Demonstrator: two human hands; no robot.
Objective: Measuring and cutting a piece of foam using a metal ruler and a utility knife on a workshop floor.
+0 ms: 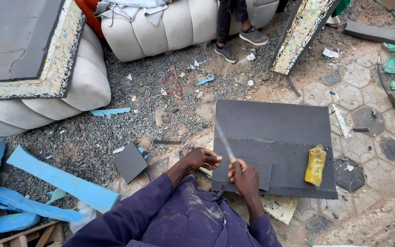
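My right hand grips the handle of a long thin blade that slants up and to the left over a large dark grey foam slab lying on the ground. At the slab's left edge rests my left hand, fingers curled on the foam, close to the blade. A smaller dark foam piece lies on the slab by my right hand. A yellow bottle lies on the slab's right part.
Cream padded sofa parts stand at the left and top, one bearing a speckled foam panel. Blue foam strips lie at the lower left. Another person's feet stand on the gravel. A small dark foam square lies beside me.
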